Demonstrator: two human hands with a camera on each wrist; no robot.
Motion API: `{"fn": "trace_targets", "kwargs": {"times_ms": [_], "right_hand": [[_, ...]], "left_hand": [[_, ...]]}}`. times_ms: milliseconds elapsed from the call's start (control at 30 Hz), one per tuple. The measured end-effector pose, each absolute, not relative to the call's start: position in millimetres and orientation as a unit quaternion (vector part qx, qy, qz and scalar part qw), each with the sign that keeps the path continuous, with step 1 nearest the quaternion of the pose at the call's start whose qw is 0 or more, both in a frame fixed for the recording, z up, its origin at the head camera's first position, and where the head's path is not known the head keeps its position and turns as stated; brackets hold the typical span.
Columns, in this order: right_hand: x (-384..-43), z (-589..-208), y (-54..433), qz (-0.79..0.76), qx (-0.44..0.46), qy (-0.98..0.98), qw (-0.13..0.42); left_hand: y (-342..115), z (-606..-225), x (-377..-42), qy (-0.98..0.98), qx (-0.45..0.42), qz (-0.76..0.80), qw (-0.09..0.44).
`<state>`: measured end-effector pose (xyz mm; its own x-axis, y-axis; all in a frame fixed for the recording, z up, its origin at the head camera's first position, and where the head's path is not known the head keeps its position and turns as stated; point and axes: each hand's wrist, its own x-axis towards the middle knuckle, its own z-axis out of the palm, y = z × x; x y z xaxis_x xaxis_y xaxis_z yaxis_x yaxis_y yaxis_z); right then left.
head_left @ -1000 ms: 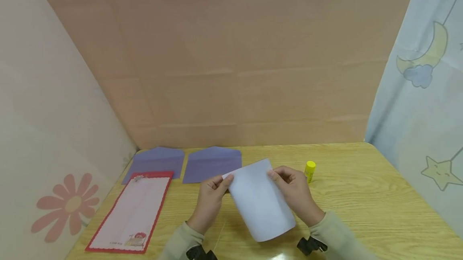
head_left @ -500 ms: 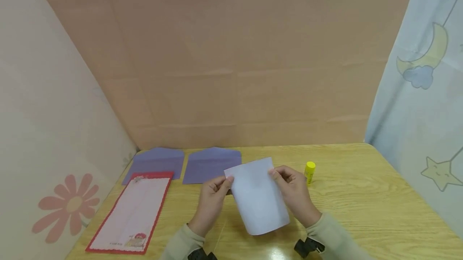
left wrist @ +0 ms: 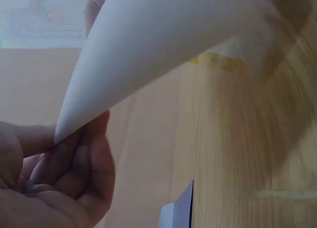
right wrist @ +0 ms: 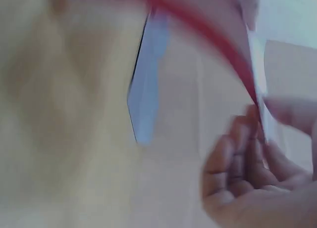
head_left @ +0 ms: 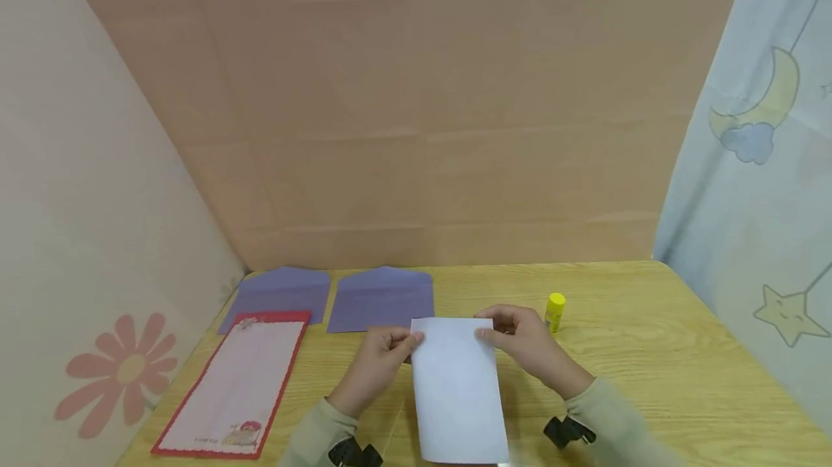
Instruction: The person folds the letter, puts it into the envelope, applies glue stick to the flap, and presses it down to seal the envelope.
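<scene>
A white sheet of letter paper (head_left: 456,395) is held up in front of me in the head view, its blank side facing me. My left hand (head_left: 375,366) pinches its upper left corner between thumb and fingers. At the upper right corner my right hand (head_left: 534,351) does the same, thumb on the near face. The left wrist view has the paper (left wrist: 143,45) curving away from the pinch. On its far side, the right wrist view reveals a red border (right wrist: 213,35), somewhat blurred.
Two purple envelopes (head_left: 380,304) lie side by side at the back left of the wooden table (head_left: 650,366). A red-bordered letter sheet (head_left: 237,380) partly covers the left one. Behind my right hand stands a yellow glue stick (head_left: 555,312).
The paper was tilted and has been turned straight, its top edge now level and lower. Both hands stay on its corners, and its lower end has come nearer to me.
</scene>
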<state>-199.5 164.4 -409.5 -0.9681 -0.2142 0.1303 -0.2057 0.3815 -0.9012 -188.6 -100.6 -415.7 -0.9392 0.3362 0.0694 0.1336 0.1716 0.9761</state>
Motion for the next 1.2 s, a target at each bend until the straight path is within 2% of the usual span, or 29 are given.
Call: {"fn": "trace_targets", "kwargs": {"times_ms": [200,433,700,933,1200], "right_hand": [[-196.1,-402.4,157.7,-0.399,-0.262,0.879,-0.011],[-195.0,-399.7,135.9,-0.411,-0.362,0.836,0.021],[-193.7,-397.1,134.5,-0.437,-0.355,0.826,-0.007],[-199.0,-392.7,137.9,-0.457,-0.332,0.825,0.006],[-211.3,-392.9,157.5,-0.458,-0.272,0.845,-0.048]], "left_hand": [[-91.8,-419.6,-183.3,0.778,0.222,0.574,0.126],[-83.2,-419.9,-178.2,0.782,0.262,0.545,0.149],[-79.6,-415.7,-174.2,0.769,0.269,0.562,0.142],[-78.9,-410.6,-177.1,0.771,0.269,0.561,0.135],[-87.3,-409.9,-178.3,0.785,0.242,0.552,0.144]]}}
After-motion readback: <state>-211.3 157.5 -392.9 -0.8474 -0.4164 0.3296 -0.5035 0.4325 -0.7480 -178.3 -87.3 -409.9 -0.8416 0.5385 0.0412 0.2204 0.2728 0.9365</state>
